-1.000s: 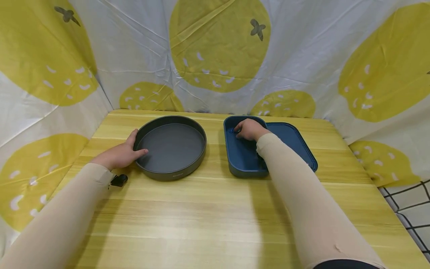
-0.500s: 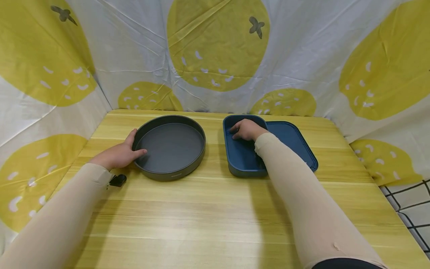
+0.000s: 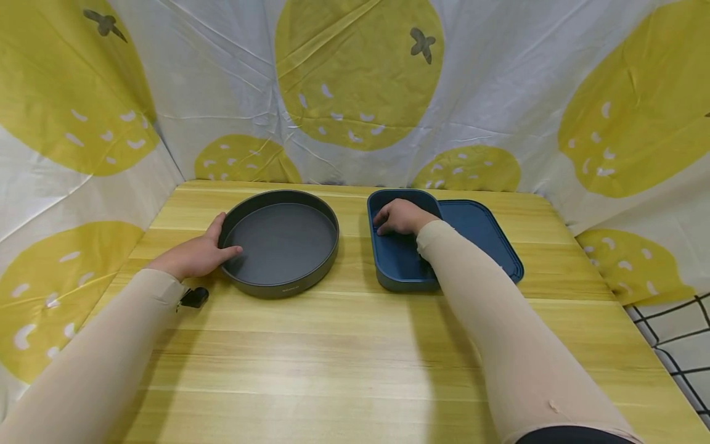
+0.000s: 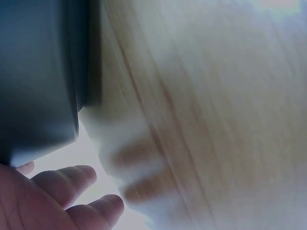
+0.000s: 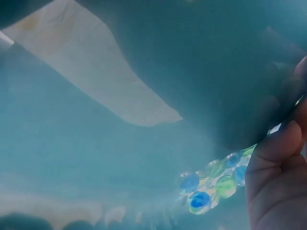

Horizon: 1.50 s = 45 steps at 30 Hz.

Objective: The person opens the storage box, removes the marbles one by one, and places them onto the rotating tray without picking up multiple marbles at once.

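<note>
My left hand (image 3: pixel 196 256) holds the side of a round dark grey baking pan (image 3: pixel 283 243), its thumb lying over the rim and the fingers outside the wall. In the left wrist view two fingers (image 4: pixel 67 184) spread beside the pan's wall (image 4: pixel 38 81). My right hand (image 3: pixel 402 217) reaches down into a blue rectangular container (image 3: pixel 407 262), fingers bent toward its far left part. Several clear glass marbles (image 5: pixel 225 186) with blue and green swirls lie by the thumb (image 5: pixel 283 146) in the right wrist view. I cannot tell whether the fingers pinch any.
A flat blue tray-like piece (image 3: pixel 479 237) with a raised edge lies right of the container, partly behind my forearm. All stand toward the back of a wooden table (image 3: pixel 333 370). A yellow-and-white curtain (image 3: pixel 355 166) hangs behind, and a black wire grid (image 3: pixel 677 345) is at the right.
The right hand has moved slightly left inside the container, its fingers drawing down near the left wall. The left hand and the round pan stay in place.
</note>
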Tool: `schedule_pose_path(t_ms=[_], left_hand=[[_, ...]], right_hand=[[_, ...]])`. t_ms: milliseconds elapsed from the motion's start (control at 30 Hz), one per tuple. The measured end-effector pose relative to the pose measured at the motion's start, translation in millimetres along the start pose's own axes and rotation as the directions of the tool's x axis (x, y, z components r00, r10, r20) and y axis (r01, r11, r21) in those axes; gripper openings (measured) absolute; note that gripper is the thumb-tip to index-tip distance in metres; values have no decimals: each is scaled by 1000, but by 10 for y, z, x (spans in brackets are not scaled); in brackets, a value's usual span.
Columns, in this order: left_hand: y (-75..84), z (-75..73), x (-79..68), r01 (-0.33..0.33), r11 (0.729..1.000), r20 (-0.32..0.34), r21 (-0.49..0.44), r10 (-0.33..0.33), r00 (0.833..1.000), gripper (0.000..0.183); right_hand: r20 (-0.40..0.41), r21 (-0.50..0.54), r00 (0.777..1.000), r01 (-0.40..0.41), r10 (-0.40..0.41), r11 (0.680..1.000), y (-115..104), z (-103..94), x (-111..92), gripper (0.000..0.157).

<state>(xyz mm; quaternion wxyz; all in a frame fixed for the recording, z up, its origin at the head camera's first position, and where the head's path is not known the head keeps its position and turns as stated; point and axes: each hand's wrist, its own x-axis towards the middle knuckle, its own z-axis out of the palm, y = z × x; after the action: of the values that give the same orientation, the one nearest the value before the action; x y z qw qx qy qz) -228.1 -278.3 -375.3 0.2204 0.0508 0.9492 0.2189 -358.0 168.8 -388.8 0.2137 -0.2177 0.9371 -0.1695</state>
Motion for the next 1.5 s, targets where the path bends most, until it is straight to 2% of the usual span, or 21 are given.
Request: schedule_pose_path(t_ms=[733, 1067, 1333, 1500], left_hand=[[-19, 5, 0, -3, 1000, 1, -3, 3, 1000, 109], [-9, 0, -5, -4, 1000, 3, -2, 4, 1000, 109], [0, 0, -5, -1, 1000, 5, 7, 1, 1000, 109], [10, -1, -8, 3, 1000, 6, 3, -3, 1000, 109]], right_hand=[[25, 30, 999, 33, -33, 999, 12, 17, 6, 28], [82, 20, 996, 44, -46, 999, 9, -9, -17, 23], [92, 15, 994, 50, -51, 999, 6, -18, -45, 22], [65, 85, 996, 55, -61, 995, 20, -98, -120, 23]])
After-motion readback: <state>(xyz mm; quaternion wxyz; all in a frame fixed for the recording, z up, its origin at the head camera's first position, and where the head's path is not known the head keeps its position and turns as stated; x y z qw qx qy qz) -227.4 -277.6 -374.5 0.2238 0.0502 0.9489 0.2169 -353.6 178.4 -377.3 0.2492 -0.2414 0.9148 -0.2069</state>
